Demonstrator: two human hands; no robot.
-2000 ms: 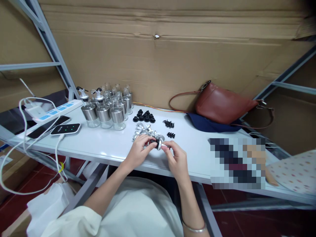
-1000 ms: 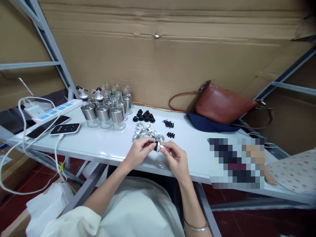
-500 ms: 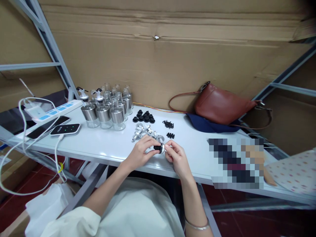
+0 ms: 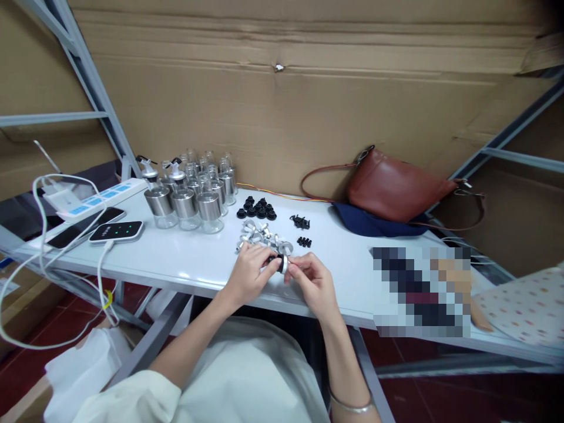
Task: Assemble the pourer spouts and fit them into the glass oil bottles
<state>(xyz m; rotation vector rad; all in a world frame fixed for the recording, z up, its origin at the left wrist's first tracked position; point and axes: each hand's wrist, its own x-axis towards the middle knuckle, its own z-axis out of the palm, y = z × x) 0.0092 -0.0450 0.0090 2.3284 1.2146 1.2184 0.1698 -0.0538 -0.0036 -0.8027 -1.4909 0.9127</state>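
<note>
My left hand (image 4: pixel 252 271) is closed around the black part of a bottle pourer top (image 4: pixel 283 264) with a silver collar. From the other side my right hand (image 4: pixel 315 285) pinches the silver end, and its fingertips hide the tip. Just beyond my hands lies a pile of silver and white pourer tops (image 4: pixel 259 234). Black ribbed stoppers (image 4: pixel 257 208) are heaped behind that pile. To the right are thin black spout pieces (image 4: pixel 300 221) and several small black caps (image 4: pixel 304 241).
Glass bottles with steel sleeves (image 4: pixel 185 204) stand at the left, two fitted with pourers. A power strip (image 4: pixel 110 197), phone (image 4: pixel 86 228) and white device (image 4: pixel 117 231) lie farther left. A brown bag (image 4: pixel 392 187) rests on dark blue cloth (image 4: pixel 365 223) at the right.
Both hands have shifted slightly; the pourer top has moved a little to the left and turned. My right hand's fingers have curled more around its end.
</note>
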